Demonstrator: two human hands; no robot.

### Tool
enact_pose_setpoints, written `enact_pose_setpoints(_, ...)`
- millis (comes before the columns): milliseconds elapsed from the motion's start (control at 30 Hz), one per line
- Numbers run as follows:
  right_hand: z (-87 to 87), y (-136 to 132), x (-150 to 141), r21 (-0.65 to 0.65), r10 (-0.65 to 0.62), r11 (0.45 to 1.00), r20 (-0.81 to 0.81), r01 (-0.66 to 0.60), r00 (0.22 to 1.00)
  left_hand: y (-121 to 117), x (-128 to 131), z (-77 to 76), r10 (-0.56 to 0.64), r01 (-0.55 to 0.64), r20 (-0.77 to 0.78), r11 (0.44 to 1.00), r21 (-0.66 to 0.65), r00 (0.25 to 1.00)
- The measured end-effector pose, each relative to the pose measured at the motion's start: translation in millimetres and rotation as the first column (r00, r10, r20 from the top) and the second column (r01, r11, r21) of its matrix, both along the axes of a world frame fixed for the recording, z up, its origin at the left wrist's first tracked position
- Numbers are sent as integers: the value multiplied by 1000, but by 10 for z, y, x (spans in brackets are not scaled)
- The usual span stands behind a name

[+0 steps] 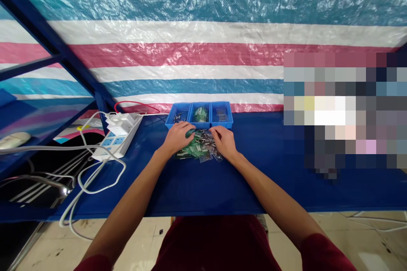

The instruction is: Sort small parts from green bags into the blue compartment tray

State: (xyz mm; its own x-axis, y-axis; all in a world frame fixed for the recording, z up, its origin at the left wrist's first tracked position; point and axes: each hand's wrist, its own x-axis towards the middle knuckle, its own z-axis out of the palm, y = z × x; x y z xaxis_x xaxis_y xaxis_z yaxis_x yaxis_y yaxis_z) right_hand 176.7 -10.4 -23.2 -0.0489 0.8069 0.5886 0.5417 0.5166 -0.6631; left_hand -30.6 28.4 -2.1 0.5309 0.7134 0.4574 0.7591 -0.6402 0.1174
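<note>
A mixed pile [199, 146] of green pieces, small metal parts and clear plastic bits lies on the blue table. My left hand [178, 137] rests at the pile's left side, its thumb apart from the fingers and nothing visible in it. At the right side, my right hand [225, 142] has thumb and fingertips drawn together by the metal parts; whatever may be between them is hidden. Just behind stand three blue bins: the left bin [171, 119] has metal parts, the middle bin [199, 125] green pieces, and the right bin [227, 123] small clear or grey pieces.
On the left, a white power strip [119, 142] holds plugged-in chargers [121, 125], with white cables [122, 173] looping over the table edge. A blue frame post [79, 67] rises there. Striped sheeting [190, 55] hangs behind. A pixelated area covers the right side.
</note>
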Motion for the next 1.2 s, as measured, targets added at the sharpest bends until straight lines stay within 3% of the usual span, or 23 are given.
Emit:
enact_pose_setpoints(133,-13,11,1,1,11,1000,4,-11,1000,5,3,-49,27,-34,-128,998,-53,991)
enact_pose_setpoints(300,-21,12,4,9,13,1000,-2,-13,1000,48,-32,-81,19,-24,-113,999,-44,993)
enact_pose_setpoints(467,-16,10,8,15,11,1000,-5,-11,1000,37,-47,-55,52,-56,44,993,101,998)
enact_pose_setpoints(600,-6,0,-3,-3,5,1000,-37,-5,999,-94,59,20,18,-84,343,981,176,939)
enact_pose_setpoints(700,1,-15,-20,-40,58,997,-66,-61,996,-212,188,41,4,-73,572,992,98,820)
enact_pose_setpoints(833,12,-30,-31,-37,108,993,-86,-112,990,-278,299,-8,36,34,716,996,-83,698)
enact_pose_setpoints(1000,23,-32,-17,-31,103,994,-73,-106,992,-264,310,-32,71,158,723,957,-243,687)
enact_pose_setpoints(1200,5,-29,-14,26,109,994,-68,-107,992,-268,318,8,58,139,720,967,-211,691)
